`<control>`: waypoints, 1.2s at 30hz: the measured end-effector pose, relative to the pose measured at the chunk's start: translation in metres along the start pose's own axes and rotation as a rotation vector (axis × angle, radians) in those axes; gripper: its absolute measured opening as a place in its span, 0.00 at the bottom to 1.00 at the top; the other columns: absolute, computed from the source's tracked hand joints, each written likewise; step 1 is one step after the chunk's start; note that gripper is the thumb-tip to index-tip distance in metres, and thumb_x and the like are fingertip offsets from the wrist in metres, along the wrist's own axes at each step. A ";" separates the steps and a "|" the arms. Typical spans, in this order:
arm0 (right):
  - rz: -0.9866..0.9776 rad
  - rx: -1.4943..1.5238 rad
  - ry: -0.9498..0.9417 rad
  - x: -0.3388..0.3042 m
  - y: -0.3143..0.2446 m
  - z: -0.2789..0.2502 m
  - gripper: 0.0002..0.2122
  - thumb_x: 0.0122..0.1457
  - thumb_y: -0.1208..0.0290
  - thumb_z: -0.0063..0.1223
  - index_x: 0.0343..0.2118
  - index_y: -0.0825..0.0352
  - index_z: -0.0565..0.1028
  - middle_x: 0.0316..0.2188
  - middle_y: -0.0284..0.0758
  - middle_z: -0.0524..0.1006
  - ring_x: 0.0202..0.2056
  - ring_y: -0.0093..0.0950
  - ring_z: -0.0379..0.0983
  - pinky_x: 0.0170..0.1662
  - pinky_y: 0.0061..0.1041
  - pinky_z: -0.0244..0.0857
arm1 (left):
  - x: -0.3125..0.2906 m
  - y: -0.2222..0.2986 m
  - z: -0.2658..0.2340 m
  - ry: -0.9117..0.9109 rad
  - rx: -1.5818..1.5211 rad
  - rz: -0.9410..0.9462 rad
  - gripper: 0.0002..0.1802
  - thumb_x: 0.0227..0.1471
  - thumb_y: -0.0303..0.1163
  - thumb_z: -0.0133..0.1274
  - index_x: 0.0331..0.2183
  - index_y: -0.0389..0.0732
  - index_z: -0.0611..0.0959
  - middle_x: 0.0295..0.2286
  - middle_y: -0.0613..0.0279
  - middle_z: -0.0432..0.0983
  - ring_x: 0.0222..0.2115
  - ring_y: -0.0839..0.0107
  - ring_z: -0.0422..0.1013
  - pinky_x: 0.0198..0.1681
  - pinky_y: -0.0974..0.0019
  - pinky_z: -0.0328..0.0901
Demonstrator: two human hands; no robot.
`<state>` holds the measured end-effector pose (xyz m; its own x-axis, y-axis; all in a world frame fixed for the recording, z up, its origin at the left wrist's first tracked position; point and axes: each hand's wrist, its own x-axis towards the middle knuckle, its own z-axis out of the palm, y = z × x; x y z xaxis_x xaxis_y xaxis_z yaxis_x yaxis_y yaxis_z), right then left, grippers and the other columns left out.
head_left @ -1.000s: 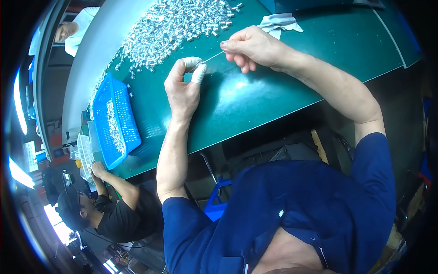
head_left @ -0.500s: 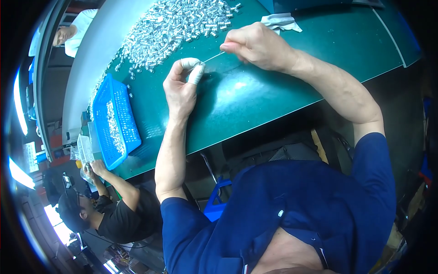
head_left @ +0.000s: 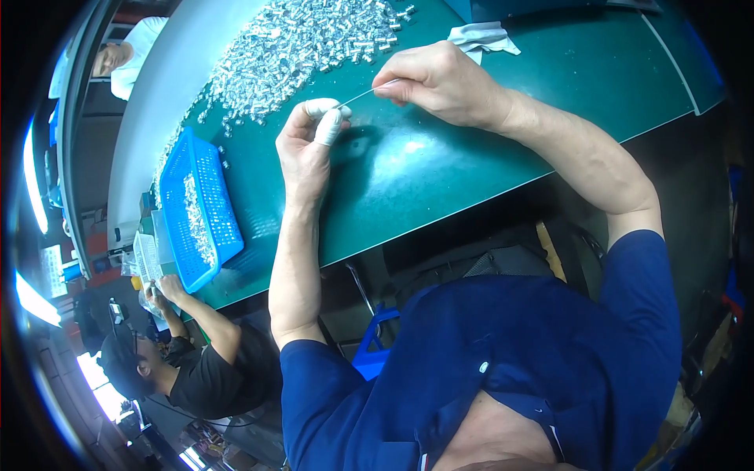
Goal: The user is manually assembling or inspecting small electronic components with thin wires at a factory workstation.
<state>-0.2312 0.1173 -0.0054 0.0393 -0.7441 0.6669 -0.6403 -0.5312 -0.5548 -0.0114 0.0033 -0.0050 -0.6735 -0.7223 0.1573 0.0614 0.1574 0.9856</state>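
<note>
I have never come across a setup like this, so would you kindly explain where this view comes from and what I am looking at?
Certainly. There is no robot here: a person works with two bare hands. The view comes from a wide fisheye camera worn on that person's head, looking down, so straight edges bend near the rim.

The right hand holds a thin, straight rod. It reaches to the left hand, whose thumb and forefinger, in white covers, pinch together at its far end; anything between them is too small to make out.

On the green table lie a heap of small silvery parts and a pale cloth. A blue basket at the left holds more small parts. Beyond it sits a co-worker in a dark shirt.
</note>
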 end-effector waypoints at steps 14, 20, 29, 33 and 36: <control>0.845 0.747 -0.041 -0.001 -0.005 0.008 0.13 0.65 0.61 0.54 0.30 0.66 0.78 0.18 0.27 0.76 0.19 0.15 0.74 0.21 0.11 0.64 | -0.001 -0.006 0.002 0.024 0.216 0.201 0.09 0.54 0.22 0.61 0.39 0.35 0.80 0.34 0.62 0.79 0.35 0.75 0.75 0.41 0.71 0.70; -0.172 -0.064 0.137 0.002 -0.001 -0.002 0.13 0.62 0.61 0.58 0.33 0.68 0.81 0.24 0.33 0.79 0.26 0.20 0.77 0.27 0.19 0.69 | 0.002 0.003 -0.002 -0.044 -0.095 -0.051 0.09 0.54 0.21 0.59 0.39 0.36 0.80 0.34 0.59 0.80 0.35 0.73 0.76 0.41 0.70 0.71; 0.731 0.603 -0.095 0.000 -0.007 0.002 0.12 0.64 0.63 0.55 0.37 0.68 0.79 0.23 0.30 0.78 0.27 0.17 0.76 0.28 0.17 0.69 | -0.003 -0.001 0.006 0.015 0.070 0.109 0.09 0.54 0.22 0.59 0.39 0.36 0.80 0.33 0.60 0.80 0.34 0.74 0.76 0.40 0.71 0.72; 0.083 0.079 0.053 0.000 0.000 0.000 0.11 0.63 0.65 0.56 0.37 0.70 0.79 0.25 0.31 0.78 0.30 0.19 0.78 0.30 0.18 0.70 | 0.002 -0.001 -0.002 0.004 -0.111 0.008 0.08 0.55 0.23 0.59 0.39 0.36 0.80 0.33 0.59 0.80 0.32 0.74 0.75 0.38 0.70 0.71; -0.205 -0.172 0.102 0.004 0.000 0.002 0.12 0.64 0.64 0.55 0.33 0.70 0.79 0.23 0.31 0.77 0.28 0.20 0.78 0.28 0.18 0.69 | -0.002 0.003 -0.002 0.004 -0.051 0.017 0.09 0.55 0.22 0.59 0.39 0.36 0.80 0.33 0.59 0.80 0.32 0.74 0.76 0.39 0.70 0.71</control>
<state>-0.2295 0.1134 -0.0037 0.1094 -0.5793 0.8077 -0.7480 -0.5832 -0.3170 -0.0083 0.0035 -0.0017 -0.6691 -0.7225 0.1741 0.1103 0.1351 0.9847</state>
